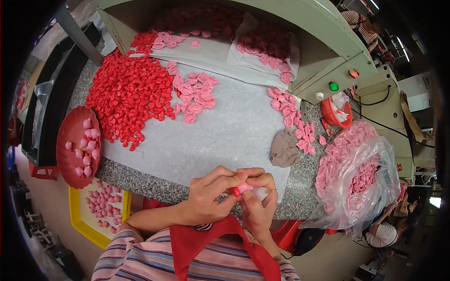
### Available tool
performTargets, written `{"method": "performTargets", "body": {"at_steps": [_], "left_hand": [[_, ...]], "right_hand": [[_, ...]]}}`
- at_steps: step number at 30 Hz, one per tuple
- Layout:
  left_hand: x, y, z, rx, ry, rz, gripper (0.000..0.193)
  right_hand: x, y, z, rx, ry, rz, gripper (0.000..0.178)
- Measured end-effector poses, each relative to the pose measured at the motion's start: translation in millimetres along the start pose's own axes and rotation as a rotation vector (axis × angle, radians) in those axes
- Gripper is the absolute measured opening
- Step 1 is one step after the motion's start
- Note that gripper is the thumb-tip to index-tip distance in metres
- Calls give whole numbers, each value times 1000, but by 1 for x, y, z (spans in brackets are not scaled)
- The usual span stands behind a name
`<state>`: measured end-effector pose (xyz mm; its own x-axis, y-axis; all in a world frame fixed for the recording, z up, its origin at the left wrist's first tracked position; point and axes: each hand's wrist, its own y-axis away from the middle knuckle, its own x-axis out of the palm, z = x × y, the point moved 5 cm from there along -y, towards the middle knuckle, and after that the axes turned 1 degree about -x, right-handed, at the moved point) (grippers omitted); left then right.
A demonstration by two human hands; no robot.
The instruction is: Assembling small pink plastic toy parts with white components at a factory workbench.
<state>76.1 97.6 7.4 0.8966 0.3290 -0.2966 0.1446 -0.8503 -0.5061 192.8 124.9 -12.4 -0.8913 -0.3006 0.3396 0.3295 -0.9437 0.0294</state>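
Note:
My left hand [213, 192] and my right hand [260, 199] meet at the near edge of the bench, fingers pinched together. Between them is a small, rounded pink piece [245, 187], glossy like soft plastic. A small red piece [236, 192] sits at its left end, beside my left fingertips. My right thumb and fingers close around the pink piece, partly hiding it. A thin metal point [274, 190] sticks out past my right fingers; the rest of it is hidden. Ahead lies white sheeting [211, 136] on the speckled bench.
Red pieces [129, 93] pile at the left, next to loose pink shells [194, 93]. A red dish [65, 161] and a yellow-rimmed tray [86, 234] hold joined pieces. A grey cloth [284, 147] and a plastic bag of pink pieces [370, 187] lie right. A machine housing [323, 42] stands behind.

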Motion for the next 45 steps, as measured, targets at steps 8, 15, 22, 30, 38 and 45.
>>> {"method": "performTargets", "body": {"at_steps": [8,15,22,30,38,45], "left_hand": [[1,-3,3,-12,5,3,35],[3,-5,9,-49,43,23,36],[6,-9,16,-78,50,44,38],[9,-11,25,-174,311,52,37],[7,-12,24,-141,296,32,38],[3,-11,22,-129,244,58,38]], "right_hand": [[-1,-3,-2,-22,10,-17,16],[0,-6,-3,-9,33,-58,16],[-2,-12,-6,28,30,-93,15],[-6,-14,-4,-10,24,-59,16],[-6,-16,-4,-30,19,-26,12],[-2,-14,-5,-31,10,-35,10]]}}
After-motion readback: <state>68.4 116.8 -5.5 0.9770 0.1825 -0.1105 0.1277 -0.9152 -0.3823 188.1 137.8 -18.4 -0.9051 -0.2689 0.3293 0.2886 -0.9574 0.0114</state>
